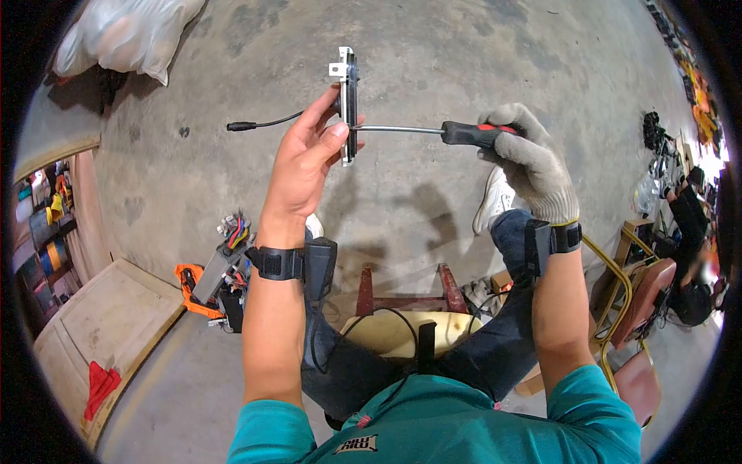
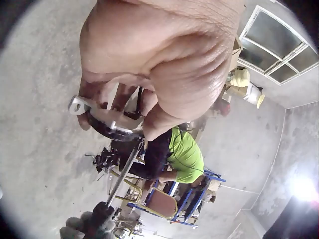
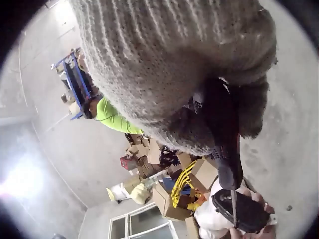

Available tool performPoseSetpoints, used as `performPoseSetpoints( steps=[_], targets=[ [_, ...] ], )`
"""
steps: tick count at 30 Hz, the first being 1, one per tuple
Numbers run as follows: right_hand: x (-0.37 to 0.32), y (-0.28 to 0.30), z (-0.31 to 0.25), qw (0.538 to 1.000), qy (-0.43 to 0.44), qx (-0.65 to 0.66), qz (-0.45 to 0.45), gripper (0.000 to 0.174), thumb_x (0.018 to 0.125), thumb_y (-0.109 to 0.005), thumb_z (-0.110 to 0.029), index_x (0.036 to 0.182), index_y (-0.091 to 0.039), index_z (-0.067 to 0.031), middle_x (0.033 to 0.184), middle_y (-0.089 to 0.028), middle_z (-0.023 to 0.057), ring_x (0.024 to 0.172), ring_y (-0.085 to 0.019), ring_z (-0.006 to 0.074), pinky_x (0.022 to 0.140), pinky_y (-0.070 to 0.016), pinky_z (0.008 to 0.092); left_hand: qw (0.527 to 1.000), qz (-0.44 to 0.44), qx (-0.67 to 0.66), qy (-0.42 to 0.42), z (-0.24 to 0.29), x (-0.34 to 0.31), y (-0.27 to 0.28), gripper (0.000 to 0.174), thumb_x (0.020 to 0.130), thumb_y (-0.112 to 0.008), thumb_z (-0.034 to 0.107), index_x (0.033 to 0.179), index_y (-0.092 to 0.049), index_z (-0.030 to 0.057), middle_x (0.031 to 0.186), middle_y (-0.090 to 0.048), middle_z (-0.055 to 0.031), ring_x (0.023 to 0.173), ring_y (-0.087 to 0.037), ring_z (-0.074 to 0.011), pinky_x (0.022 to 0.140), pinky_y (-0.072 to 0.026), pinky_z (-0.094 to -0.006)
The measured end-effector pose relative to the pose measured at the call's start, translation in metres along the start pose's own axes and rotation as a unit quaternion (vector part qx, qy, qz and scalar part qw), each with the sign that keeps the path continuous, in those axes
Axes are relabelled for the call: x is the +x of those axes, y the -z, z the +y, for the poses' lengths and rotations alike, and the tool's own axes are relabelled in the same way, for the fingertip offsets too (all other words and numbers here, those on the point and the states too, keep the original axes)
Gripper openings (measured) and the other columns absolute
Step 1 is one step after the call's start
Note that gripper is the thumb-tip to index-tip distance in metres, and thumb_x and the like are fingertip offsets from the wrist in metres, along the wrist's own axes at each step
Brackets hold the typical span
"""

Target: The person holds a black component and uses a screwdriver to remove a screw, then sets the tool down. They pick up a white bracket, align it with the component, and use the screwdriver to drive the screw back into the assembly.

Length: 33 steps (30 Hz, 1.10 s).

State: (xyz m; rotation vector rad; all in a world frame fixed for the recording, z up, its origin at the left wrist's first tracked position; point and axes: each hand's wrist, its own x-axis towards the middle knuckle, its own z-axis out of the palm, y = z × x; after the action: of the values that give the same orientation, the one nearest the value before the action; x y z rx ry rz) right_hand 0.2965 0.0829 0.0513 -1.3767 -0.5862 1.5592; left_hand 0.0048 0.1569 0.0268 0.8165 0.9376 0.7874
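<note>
My bare left hand (image 1: 304,161) holds up a slim white-and-black device (image 1: 348,89), seen edge-on in the head view. It has a white tab at its top end and a dark oval face (image 3: 245,211) in the right wrist view. A black cable (image 1: 277,121) with a plug on its end sticks out to the left. In a grey knitted glove, my right hand (image 1: 535,158) grips the black-and-red handle of a screwdriver (image 1: 402,129). Its shaft runs level to the left, and the tip meets the device's black side close to my left thumb.
Beside my left leg lie an orange tool case (image 1: 197,288) and loose wires. A pale board (image 1: 127,325) with a red cloth lies at the left. Metal-framed chairs (image 1: 645,298) stand to the right. Another person in a bright green shirt (image 2: 187,157) bends over behind.
</note>
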Motion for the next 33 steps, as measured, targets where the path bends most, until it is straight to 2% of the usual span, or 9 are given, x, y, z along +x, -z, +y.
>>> performPoseSetpoints(
  steps=[5, 8, 13, 16, 21, 24, 27, 29, 33],
  targets=[
    [-0.001, 0.002, -0.008, 0.999, 0.027, 0.031, -0.003, 0.025, 0.096, -0.062, -0.021, 0.114, -0.064, -0.0023, 0.104, -0.063, 0.0062, 0.089, -0.063, 0.0128, 0.077, -0.0543, 0.0259, 1.000, -0.001, 0.003, 0.003, 0.001, 0.000, -0.002, 0.057, 0.098, -0.061, 0.014, 0.150, -0.041, 0.0032, 0.133, -0.060, -0.0104, 0.122, -0.061, -0.0252, 0.095, -0.0540, -0.0408],
    [0.001, 0.008, -0.007, 0.994, -0.070, -0.086, -0.022, 0.026, 0.094, -0.065, -0.017, 0.115, -0.063, -0.0025, 0.110, -0.063, 0.0088, 0.096, -0.064, 0.0165, 0.084, -0.0564, 0.0298, 1.000, -0.004, 0.004, 0.001, -0.001, 0.000, 0.000, 0.057, 0.098, -0.062, 0.013, 0.150, -0.041, 0.0029, 0.134, -0.059, -0.0102, 0.122, -0.061, -0.0253, 0.096, -0.0539, -0.0409],
    [0.001, -0.007, 0.004, 0.996, 0.076, 0.031, 0.041, 0.032, 0.100, -0.059, -0.031, 0.117, -0.064, -0.0042, 0.099, -0.066, 0.0053, 0.080, -0.064, 0.0114, 0.071, -0.0505, 0.0225, 1.000, -0.007, -0.005, 0.000, 0.001, 0.000, -0.001, 0.058, 0.098, -0.062, 0.013, 0.150, -0.041, 0.0029, 0.134, -0.059, -0.0103, 0.122, -0.061, -0.0256, 0.096, -0.0538, -0.0405],
    [0.000, 0.000, -0.003, 0.998, 0.001, -0.061, 0.013, 0.033, 0.100, -0.060, -0.033, 0.117, -0.063, -0.0045, 0.096, -0.066, 0.0046, 0.075, -0.063, 0.0107, 0.069, -0.0500, 0.0221, 1.000, -0.012, -0.004, -0.002, -0.001, 0.000, 0.000, 0.057, 0.098, -0.062, 0.013, 0.150, -0.041, 0.0032, 0.134, -0.059, -0.0103, 0.122, -0.060, -0.0256, 0.096, -0.0539, -0.0407],
    [0.001, 0.002, 0.002, 0.998, -0.024, -0.055, -0.023, 0.035, 0.099, -0.062, -0.032, 0.121, -0.063, -0.0044, 0.096, -0.066, 0.0045, 0.078, -0.064, 0.0101, 0.067, -0.0503, 0.0218, 1.000, -0.007, 0.003, -0.003, 0.001, -0.001, 0.001, 0.057, 0.098, -0.061, 0.013, 0.150, -0.041, 0.0037, 0.134, -0.059, -0.0102, 0.123, -0.060, -0.0256, 0.096, -0.0539, -0.0411],
    [0.000, -0.006, -0.001, 0.997, 0.034, -0.038, 0.056, 0.034, 0.100, -0.061, -0.031, 0.121, -0.062, -0.0037, 0.098, -0.065, 0.0056, 0.076, -0.064, 0.0097, 0.068, -0.0523, 0.0225, 1.000, -0.008, 0.000, -0.002, -0.001, 0.000, 0.001, 0.057, 0.098, -0.061, 0.013, 0.150, -0.041, 0.0040, 0.133, -0.059, -0.0103, 0.123, -0.060, -0.0257, 0.096, -0.0538, -0.0412],
    [-0.002, 0.000, -0.006, 0.999, 0.033, -0.003, 0.021, 0.034, 0.096, -0.066, -0.025, 0.120, -0.061, -0.0019, 0.105, -0.064, 0.0088, 0.081, -0.065, 0.0126, 0.073, -0.0564, 0.0250, 1.000, -0.009, -0.002, -0.001, -0.001, -0.001, 0.001, 0.056, 0.097, -0.062, 0.012, 0.150, -0.042, 0.0041, 0.133, -0.059, -0.0106, 0.123, -0.060, -0.0259, 0.096, -0.0538, -0.0413],
    [-0.001, 0.006, -0.012, 0.997, -0.059, -0.050, -0.025, 0.037, 0.091, -0.070, -0.020, 0.120, -0.060, -0.0001, 0.110, -0.062, 0.0115, 0.091, -0.066, 0.0177, 0.082, -0.0587, 0.0284, 1.000, -0.005, -0.002, -0.001, 0.000, -0.001, 0.001, 0.056, 0.097, -0.062, 0.012, 0.150, -0.042, 0.0041, 0.134, -0.059, -0.0108, 0.123, -0.060, -0.0261, 0.097, -0.0538, -0.0414],
    [0.002, 0.008, 0.001, 0.999, -0.032, 0.024, -0.023, 0.037, 0.093, -0.068, -0.022, 0.122, -0.060, 0.0001, 0.110, -0.063, 0.0114, 0.091, -0.066, 0.0175, 0.081, -0.0586, 0.0275, 1.000, 0.001, 0.003, -0.001, 0.001, -0.001, 0.000, 0.056, 0.097, -0.061, 0.011, 0.150, -0.042, 0.0045, 0.133, -0.059, -0.0108, 0.123, -0.061, -0.0267, 0.097, -0.0539, -0.0417]
  ],
)
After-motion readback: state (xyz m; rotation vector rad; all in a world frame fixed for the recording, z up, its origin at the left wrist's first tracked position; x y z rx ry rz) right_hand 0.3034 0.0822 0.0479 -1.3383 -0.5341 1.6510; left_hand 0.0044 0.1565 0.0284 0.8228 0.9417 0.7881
